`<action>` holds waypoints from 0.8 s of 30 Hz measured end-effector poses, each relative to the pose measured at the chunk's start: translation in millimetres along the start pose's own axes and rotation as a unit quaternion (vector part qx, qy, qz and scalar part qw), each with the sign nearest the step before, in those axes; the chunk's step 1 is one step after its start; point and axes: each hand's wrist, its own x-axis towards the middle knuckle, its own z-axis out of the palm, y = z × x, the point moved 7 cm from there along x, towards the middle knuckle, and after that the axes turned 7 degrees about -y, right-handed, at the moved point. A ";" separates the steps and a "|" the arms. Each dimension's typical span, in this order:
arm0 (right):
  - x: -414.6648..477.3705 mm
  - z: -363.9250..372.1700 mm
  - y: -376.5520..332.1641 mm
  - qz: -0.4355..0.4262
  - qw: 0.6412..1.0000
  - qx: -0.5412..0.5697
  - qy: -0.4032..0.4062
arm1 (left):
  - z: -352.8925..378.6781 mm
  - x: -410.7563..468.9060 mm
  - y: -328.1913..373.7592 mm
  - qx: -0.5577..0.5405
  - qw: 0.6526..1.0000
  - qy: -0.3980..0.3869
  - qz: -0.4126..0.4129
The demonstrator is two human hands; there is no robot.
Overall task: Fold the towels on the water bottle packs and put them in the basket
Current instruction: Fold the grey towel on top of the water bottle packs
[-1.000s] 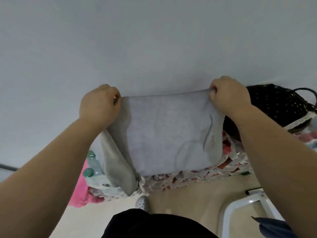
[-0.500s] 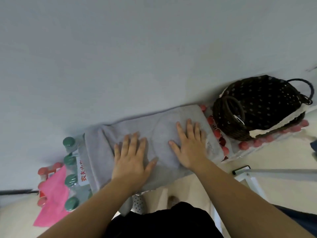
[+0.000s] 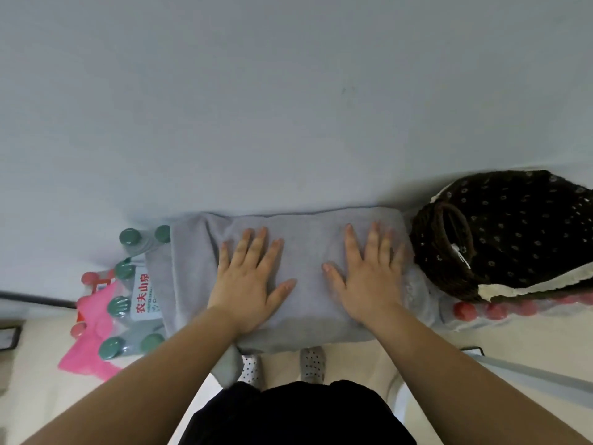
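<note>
Two flat hands [image 3: 308, 281] — grey towel [image 3: 305, 232], bottle packs [image 3: 134, 293]

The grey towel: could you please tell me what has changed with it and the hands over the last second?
A second ago both hands gripped the grey towel by its top corners in the air. They laid it on the water bottle packs and let go. The left hand and right hand now press flat, spread further apart than half a second ago. The basket and pink cloth stayed put.
</note>
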 end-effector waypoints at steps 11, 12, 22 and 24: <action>-11.2 17.9 -128.1 -0.300 0.952 -0.050 -0.031 | -13.2 -132.2 -94.6 -0.098 0.893 0.173 -0.404; -10.2 20.2 -126.5 -0.300 0.952 -0.057 -0.031 | -10.6 -138.9 -99.5 -0.125 0.877 0.175 -0.431; -9.6 18.3 -122.3 -0.303 0.951 -0.057 -0.034 | -10.7 -130.1 -112.4 -0.208 0.820 0.156 -0.510; -9.5 18.3 -122.0 -0.301 0.951 -0.056 -0.034 | -14.9 -127.5 -114.5 -0.199 0.826 0.152 -0.505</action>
